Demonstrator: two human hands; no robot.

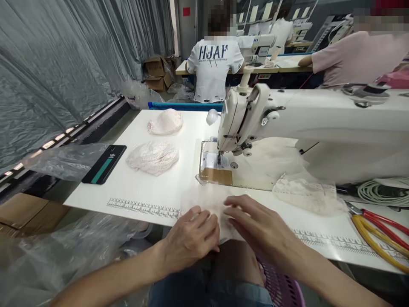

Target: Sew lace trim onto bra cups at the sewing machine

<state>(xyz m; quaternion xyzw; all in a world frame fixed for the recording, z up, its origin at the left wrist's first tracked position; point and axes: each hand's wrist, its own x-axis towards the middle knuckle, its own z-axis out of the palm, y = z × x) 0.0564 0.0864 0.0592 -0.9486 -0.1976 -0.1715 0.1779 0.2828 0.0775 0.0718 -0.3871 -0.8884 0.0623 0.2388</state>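
Note:
My left hand (191, 236) and my right hand (258, 226) meet at the near edge of the white sewing table (159, 183). Both pinch a thin, pale lace piece (211, 200) that lies flat between them and the needle. The left hand's fingers are curled over its near edge; the right hand's fingers press on it from the right. The white sewing machine (287, 123) stands just beyond, its needle and presser foot (220, 160) a short way behind the fabric.
Two heaps of lace pieces (153, 157) (165, 122) and a black phone (105, 163) lie on the table's left. More lace (303, 192) sits right of the needle, red and yellow tools (380, 232) at far right. Two people sit at other machines behind. A purple basket (281, 288) is below.

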